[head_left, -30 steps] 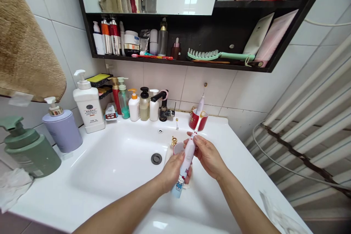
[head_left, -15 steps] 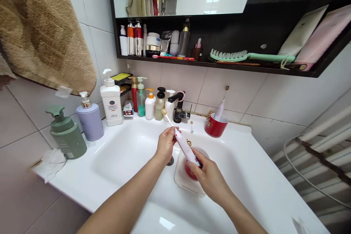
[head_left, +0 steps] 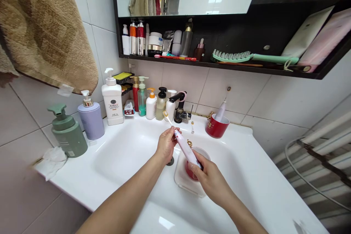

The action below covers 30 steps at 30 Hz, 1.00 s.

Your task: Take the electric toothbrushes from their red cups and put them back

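Note:
Both hands hold one pale pink electric toothbrush (head_left: 185,146) above the sink (head_left: 131,146). My left hand (head_left: 166,143) pinches it at the neck, where the brush head (head_left: 167,117) joins the handle. Around the lower end of the handle, my right hand (head_left: 208,171) is closed. The brush head points up and away to the left, toward the black faucet (head_left: 179,108). Below the toothbrush, a red cup (head_left: 191,173) stands on a whitish tray (head_left: 182,181) in the basin, partly hidden by my right hand.
On the back ledge at right, another red cup (head_left: 217,128) holds a second electric toothbrush (head_left: 220,111). A loose brush head (head_left: 192,127) lies beside the faucet. Pump bottles (head_left: 113,104) line the left and back edges. A dark shelf (head_left: 219,66) with a green hairbrush (head_left: 233,56) hangs above.
The camera view has shifted slightly, so the surroundings sit a little further right. Both hands keep their grip on the toothbrush in nearly the same place.

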Tool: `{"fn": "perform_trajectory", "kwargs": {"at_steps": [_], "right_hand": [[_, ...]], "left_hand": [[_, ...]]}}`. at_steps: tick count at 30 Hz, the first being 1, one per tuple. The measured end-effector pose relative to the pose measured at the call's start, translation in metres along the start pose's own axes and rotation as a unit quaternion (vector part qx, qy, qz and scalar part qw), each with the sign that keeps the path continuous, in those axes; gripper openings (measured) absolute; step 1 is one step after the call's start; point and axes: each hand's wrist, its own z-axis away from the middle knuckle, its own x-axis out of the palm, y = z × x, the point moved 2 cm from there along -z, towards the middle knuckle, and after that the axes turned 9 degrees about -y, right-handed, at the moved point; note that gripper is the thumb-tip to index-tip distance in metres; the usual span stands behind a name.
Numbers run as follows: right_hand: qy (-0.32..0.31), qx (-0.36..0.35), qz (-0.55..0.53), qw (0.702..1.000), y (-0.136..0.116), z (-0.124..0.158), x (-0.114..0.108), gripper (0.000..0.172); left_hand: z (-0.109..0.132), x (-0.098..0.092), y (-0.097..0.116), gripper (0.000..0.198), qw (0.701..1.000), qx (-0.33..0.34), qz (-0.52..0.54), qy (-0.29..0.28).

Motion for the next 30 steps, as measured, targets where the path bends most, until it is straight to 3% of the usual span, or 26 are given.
{"fn": "perform_trajectory", "kwargs": {"at_steps": [4,11,18,22,26,30], "right_hand": [[0.005,-0.003,-0.009,1.000,0.002,0.001,0.003,0.039],[-0.075,0.001,-0.102,0.992,-0.002,0.001,0.008,0.030],[-0.003,-0.012,-0.013,1.000,0.000,0.002,0.003,0.033],[-0.061,0.008,-0.109,0.992,-0.004,0.004,0.009,0.026],[-0.118,0.032,-0.233,0.965,-0.007,0.006,0.015,0.025],[-0.106,0.040,-0.259,0.959,-0.006,0.006,0.017,0.021]], "left_hand": [[-0.001,0.000,0.001,0.020,1.000,0.006,-0.005,0.000],[-0.001,0.002,0.000,0.020,1.000,0.005,-0.006,-0.015],[-0.003,-0.002,0.002,0.020,1.000,0.018,-0.008,0.009],[-0.003,-0.001,0.004,0.020,1.000,0.014,-0.008,-0.018],[-0.002,0.002,0.002,0.022,0.999,0.009,-0.002,-0.042],[0.003,0.006,-0.002,0.024,0.999,-0.016,0.009,-0.044]]}}
